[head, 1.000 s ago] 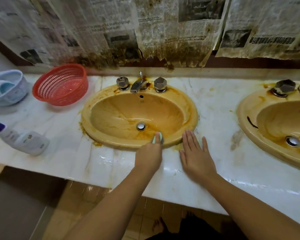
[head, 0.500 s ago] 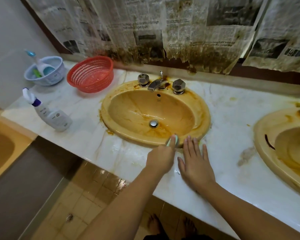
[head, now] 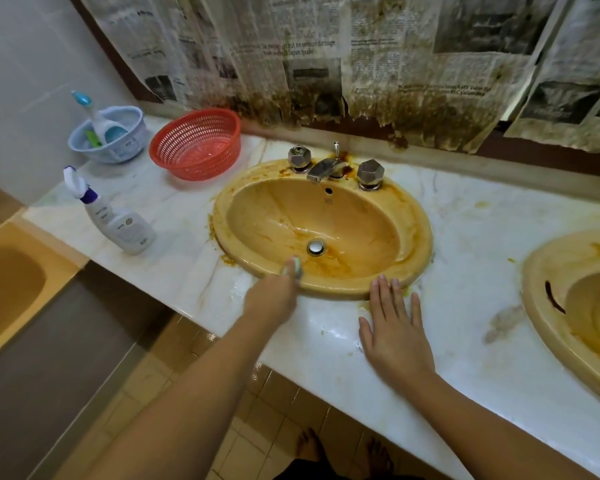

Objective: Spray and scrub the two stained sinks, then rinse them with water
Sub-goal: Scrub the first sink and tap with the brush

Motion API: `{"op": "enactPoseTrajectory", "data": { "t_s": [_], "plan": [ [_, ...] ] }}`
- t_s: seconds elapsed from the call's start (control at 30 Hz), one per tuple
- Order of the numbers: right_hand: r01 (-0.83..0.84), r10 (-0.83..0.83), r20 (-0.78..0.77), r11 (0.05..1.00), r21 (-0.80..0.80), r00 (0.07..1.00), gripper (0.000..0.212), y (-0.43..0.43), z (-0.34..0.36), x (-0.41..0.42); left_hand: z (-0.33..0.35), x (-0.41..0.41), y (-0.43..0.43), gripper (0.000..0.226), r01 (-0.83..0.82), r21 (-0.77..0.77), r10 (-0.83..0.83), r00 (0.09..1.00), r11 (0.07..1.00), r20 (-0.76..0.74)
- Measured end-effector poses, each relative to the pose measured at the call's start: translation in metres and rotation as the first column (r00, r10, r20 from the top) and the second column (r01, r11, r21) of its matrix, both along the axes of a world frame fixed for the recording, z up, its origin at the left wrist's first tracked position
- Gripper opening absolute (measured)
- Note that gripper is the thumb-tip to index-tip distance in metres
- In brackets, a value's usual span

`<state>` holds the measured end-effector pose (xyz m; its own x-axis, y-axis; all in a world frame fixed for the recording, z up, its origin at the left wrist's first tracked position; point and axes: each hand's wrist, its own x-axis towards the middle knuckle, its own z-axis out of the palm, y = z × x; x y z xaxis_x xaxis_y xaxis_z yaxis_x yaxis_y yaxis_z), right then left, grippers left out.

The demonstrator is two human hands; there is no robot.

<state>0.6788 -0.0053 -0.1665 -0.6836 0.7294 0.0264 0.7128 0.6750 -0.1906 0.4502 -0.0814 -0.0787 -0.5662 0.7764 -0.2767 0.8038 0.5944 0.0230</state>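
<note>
A yellow oval sink (head: 409,223) streaked with brown stains sits in the white marble counter (head: 465,323). A second stained sink (head: 548,306) shows at the right edge. My left hand (head: 272,299) grips a small green-and-white scrubber (head: 293,266) pressed on the near-left rim of the middle sink; the hand is blurred. My right hand (head: 394,330) lies flat on the wet counter just in front of that sink, fingertips at the rim. A white spray bottle (head: 118,220) with a purple collar stands on the counter to the left.
A red plastic basket (head: 196,143) and a pale blue bowl (head: 118,147) holding a bottle stand at the back left. Faucet (head: 324,166) with two metal knobs sits behind the sink. Stained newspaper covers the wall. A yellow tub (head: 11,289) lies lower left.
My left hand with the scrubber slid leftward along the near rim, away from my right hand. My view swung left and the right-hand sink slid towards the edge.
</note>
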Motion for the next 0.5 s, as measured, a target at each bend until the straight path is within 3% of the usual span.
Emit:
{"op": "enactPoseTrajectory", "data": {
  "t_s": [0.1, 0.2, 0.27, 0.33, 0.43, 0.5],
  "plan": [
    [-0.004, 0.004, 0.006, 1.000, -0.002, 1.000, 0.070, 0.000, 0.000, -0.002, 0.007, 0.002, 0.002, 0.062, -0.023, 0.005, 0.023, 0.999, 1.000, -0.048],
    [0.002, -0.002, 0.000, 1.000, -0.007, 1.000, 0.069, -0.001, -0.001, -0.004, 0.000, 0.049, 0.017, 0.065, 0.205, -0.011, -0.204, 0.976, 0.979, 0.080],
    [0.029, -0.029, -0.003, 0.999, -0.026, 1.000, 0.070, -0.003, -0.001, -0.007, -0.004, 0.047, 0.009, 0.064, 0.314, 0.015, -0.314, 0.946, 0.949, 0.077],
    [0.081, -0.081, 0.004, 0.993, -0.081, 0.997, 0.075, -0.009, 0.000, -0.015, -0.009, 0.001, -0.004, 0.061, 0.258, 0.034, -0.260, 0.964, 0.966, 0.052],
    [0.216, -0.216, 0.017, 0.966, -0.144, 0.976, 0.084, -0.030, 0.003, -0.042, -0.007, -0.074, -0.029, 0.058, -0.026, 0.081, 0.025, 1.000, 0.996, 0.015],
    [0.320, -0.321, 0.020, 0.936, -0.144, 0.947, 0.086, -0.047, 0.004, -0.066, -0.005, -0.073, -0.029, 0.060, -0.051, 0.116, 0.045, 0.998, 0.992, 0.051]
  ]
}}
